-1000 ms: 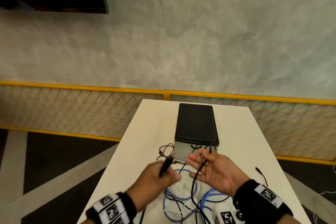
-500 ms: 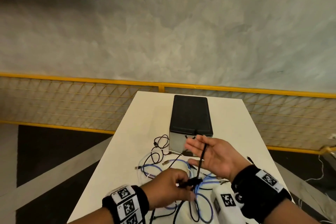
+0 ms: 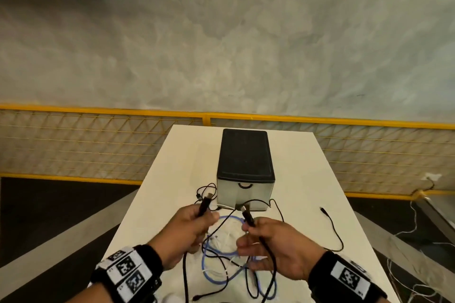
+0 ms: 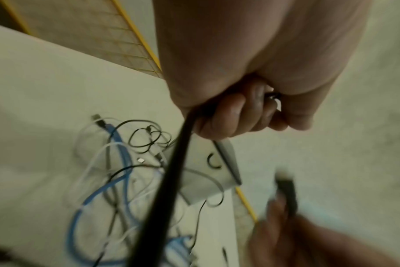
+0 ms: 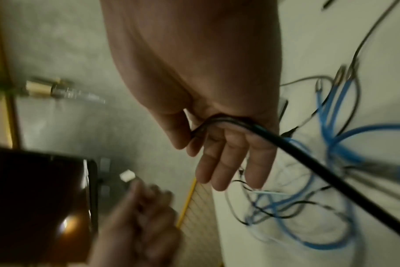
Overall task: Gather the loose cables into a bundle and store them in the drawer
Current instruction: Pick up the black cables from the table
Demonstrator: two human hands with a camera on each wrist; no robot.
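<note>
My left hand [image 3: 190, 225] and right hand [image 3: 269, 241] each grip one plug end of the black cable [image 3: 267, 249], pairing them to fold it. The drawer [image 3: 245, 193] just beyond them is shut.

text: none legible | wristbands [image 3: 128, 270]: square coded markers, tiny print beside them unreadable

- The drawer box [image 3: 245, 167] stands on the worktop [image 3: 307, 167], toward its far end, its drawer front facing the person.
- The tangle of cables [image 3: 226, 253] lies on the worktop before the box — one small coil [image 3: 206, 190] just left of its front.
- The left hand [image 3: 189, 226] and right hand [image 3: 273, 246] are above the tangle, side by side.
- A fence [image 3: 98, 145] runs behind the worktop.
</note>
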